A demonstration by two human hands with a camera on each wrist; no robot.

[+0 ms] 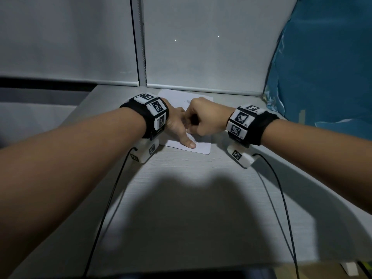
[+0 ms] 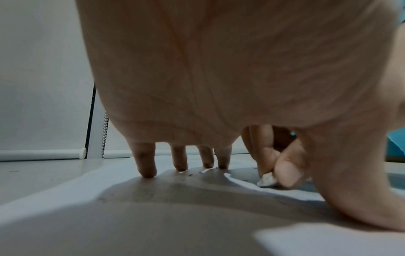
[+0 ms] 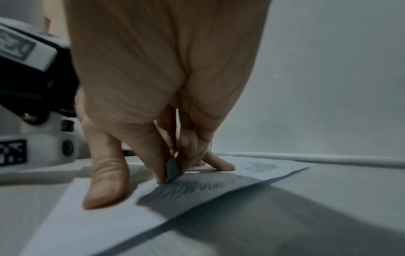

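A white sheet of paper (image 1: pixel 201 147) with grey pencil scribbles (image 3: pixel 197 188) lies at the back of the pale desk (image 1: pixel 181 198). My left hand (image 1: pixel 176 125) presses it flat, fingertips (image 2: pixel 146 171) spread and thumb (image 1: pixel 190 144) down on the sheet. My right hand (image 1: pixel 203 119) is curled into a fist just right of it. It pinches a small grey-white eraser (image 3: pixel 172 170) whose tip touches the paper at the scribbles. The eraser (image 2: pixel 267 179) is hidden in the head view.
Pale roller blinds (image 1: pixel 201 47) with a bead chain (image 1: pixel 143 57) close off the desk's far edge just behind the paper. A blue sheet (image 1: pixel 322 77) stands at the right. Thin black cables (image 1: pixel 108 198) trail from both wrist bands toward me.
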